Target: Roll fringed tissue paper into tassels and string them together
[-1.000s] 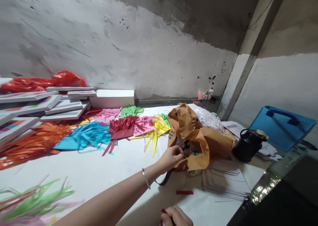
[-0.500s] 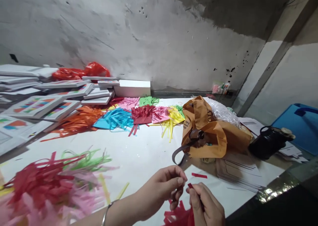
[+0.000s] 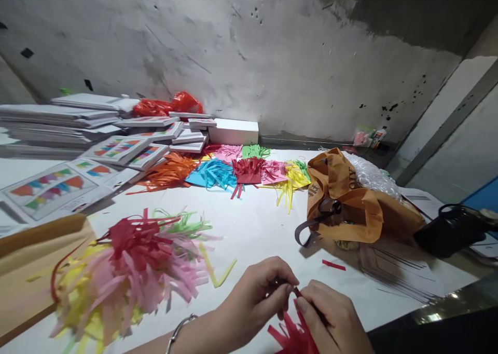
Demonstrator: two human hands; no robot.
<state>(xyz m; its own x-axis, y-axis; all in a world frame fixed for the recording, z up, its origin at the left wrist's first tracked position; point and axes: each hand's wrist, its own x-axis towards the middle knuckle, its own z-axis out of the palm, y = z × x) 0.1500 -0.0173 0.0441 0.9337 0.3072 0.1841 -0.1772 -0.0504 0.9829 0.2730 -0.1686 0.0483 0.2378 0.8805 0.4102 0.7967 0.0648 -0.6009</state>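
Observation:
Low in the head view, my right hand [image 3: 332, 312] is closed on a red paper tassel [image 3: 291, 336], whose cut fringe hangs below the fingers. Its narrow twisted top sticks up toward my left hand [image 3: 262, 297], which pinches that tip between thumb and finger. A bangle circles my left wrist. To the left lies a loose heap of fringed paper [image 3: 136, 271] in red, pink, yellow and green. A short red strip [image 3: 333, 264] rests on the table just beyond my right hand. A bent yellow strip [image 3: 218, 273] lies beside the heap.
Behind are bunches of fringed paper, including a blue one [image 3: 213, 175] and an orange one [image 3: 169, 169]. Stacked printed boxes [image 3: 120, 149] stand at the left, near an open cardboard box [image 3: 39, 260]. An orange cloth bag [image 3: 361, 214] and a black jug [image 3: 453, 232] occupy the right.
The view has swung left, bringing the cardboard box into sight. My left fingers, apart from the tassel before, now meet its tip beside my right hand.

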